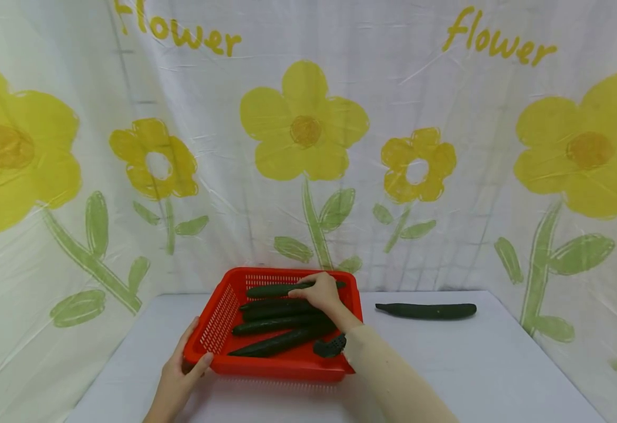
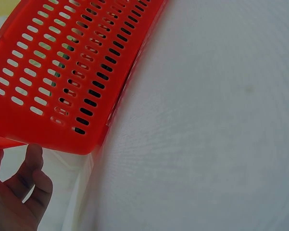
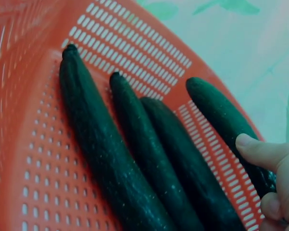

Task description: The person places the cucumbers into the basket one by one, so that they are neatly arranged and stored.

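Observation:
A red perforated plastic basket (image 1: 276,369) sits on the table with three dark green cucumbers (image 1: 282,341) lying side by side inside. My left hand (image 1: 178,373) grips its front left corner, thumb over the rim. In the left wrist view, the fingers (image 2: 41,185) bend at the basket's end below the slotted wall (image 2: 62,57). Reaching over the basket, my right hand (image 1: 323,292) pinches another cucumber (image 1: 271,290) along the back wall. The right wrist view shows the thumb on top of this held cucumber (image 3: 219,108), apart from the other three.
One more cucumber (image 1: 427,311) lies on the white table (image 1: 445,364) to the right of the basket. Behind the table hangs a white curtain (image 1: 223,223) with yellow flowers. A black wrist device (image 1: 329,346) is at my right cuff, over the basket's front right.

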`<state>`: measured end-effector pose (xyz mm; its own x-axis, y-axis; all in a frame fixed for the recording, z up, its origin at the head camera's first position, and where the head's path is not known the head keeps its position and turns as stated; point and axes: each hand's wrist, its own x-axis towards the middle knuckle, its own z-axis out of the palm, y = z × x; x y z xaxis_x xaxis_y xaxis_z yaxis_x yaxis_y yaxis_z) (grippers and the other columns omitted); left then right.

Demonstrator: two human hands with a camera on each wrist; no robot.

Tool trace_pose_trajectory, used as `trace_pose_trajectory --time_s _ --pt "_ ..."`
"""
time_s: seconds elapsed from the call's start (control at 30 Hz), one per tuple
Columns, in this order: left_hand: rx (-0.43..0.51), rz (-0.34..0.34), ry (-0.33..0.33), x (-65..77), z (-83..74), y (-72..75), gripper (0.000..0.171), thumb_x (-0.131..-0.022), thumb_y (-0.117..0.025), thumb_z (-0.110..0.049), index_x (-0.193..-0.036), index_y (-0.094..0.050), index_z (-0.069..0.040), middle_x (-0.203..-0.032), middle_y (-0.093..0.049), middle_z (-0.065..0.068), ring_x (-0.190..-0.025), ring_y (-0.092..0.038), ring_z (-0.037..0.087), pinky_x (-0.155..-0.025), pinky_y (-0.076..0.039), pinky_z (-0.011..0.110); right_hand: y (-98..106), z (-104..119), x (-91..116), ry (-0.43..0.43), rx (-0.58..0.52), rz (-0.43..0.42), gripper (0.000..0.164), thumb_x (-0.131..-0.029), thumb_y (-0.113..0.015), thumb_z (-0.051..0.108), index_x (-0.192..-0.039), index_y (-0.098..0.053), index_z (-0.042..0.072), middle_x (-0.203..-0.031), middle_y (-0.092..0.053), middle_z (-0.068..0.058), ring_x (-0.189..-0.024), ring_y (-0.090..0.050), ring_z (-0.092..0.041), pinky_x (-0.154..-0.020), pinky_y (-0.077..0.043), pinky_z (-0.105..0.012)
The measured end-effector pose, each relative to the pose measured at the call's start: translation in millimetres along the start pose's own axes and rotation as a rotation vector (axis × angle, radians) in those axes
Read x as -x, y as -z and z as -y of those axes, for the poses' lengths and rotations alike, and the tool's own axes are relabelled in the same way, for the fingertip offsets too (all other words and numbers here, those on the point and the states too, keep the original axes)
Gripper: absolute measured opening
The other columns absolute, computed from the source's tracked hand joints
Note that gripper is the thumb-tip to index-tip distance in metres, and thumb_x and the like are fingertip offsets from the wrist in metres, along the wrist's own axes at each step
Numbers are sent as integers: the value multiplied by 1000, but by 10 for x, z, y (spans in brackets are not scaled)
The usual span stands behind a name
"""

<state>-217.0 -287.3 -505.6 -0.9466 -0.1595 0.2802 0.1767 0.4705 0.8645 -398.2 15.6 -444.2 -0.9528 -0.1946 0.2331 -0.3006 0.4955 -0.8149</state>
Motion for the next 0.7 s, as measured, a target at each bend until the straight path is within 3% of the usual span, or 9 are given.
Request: trace_pose_trajectory --time_s 0.3,0.53,0.7 --pt "1 -6 -10 4 3 2 77 -105 -68 -23 -170 -26 -27 -162 -42 25 -101 -59 1 -72 -57 27 -2 -23 -17 -27 -2 -19 34 -81 -95 34 -104 -86 10 -95 -80 -4 -99 -69 -27 -78 -59 -37" --pt "-6 -11 -16 6 1 1 77 -105 -68 -23 -170 -26 -27 -161 -44 25 -101 -59 1 -72 -57 27 -26 -48 -53 -62 -97 -49 30 -86 -91 26 -108 -84 5 -102 -79 -6 -91 -71 -24 -77 -60 -38" --pt "-16 -7 -9 -2 3 -1 78 -105 -68 -24 -170 -26 -27 -163 -42 24 -101 -59 1 -71 -57 27 -27 -56 -49 -70 -127 -40 33 -87 -91 25 -111 -83 5 -106 -78 -7 -97 -70 -25 -81 -61 -41"
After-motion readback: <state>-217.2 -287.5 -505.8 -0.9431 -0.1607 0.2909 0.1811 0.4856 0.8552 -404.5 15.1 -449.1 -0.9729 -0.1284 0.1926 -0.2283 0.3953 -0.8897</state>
